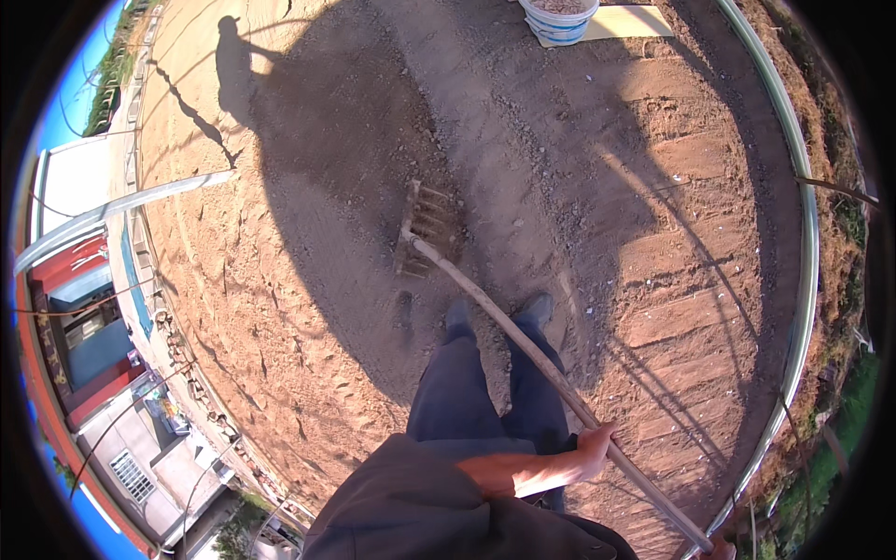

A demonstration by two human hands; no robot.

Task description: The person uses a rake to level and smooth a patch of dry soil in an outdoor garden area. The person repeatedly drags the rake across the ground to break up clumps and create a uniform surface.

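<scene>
A long wooden rake handle [523, 341] runs slantwise from the lower right up to the middle of the view. At its far end the rake head [409, 229] rests on the soil, its tines lying toward the right. My left hand [595, 450] is closed around the handle beside my thigh, the forearm reaching across from the left. Close to the handle's near end, at the lower right edge, my right hand [721, 549] is partly cut off and appears wrapped around it. Dark shoes [535, 310] stand on the soil just short of the rake head.
A white-and-blue bucket [560, 26] with crumbly contents stands by a pale yellow board [627, 22] at the top. Ridged soil [686, 308] lies on the right, bounded by a curving metal pipe [805, 224]. Another pale pole [126, 205] crosses at left, near buildings [131, 467].
</scene>
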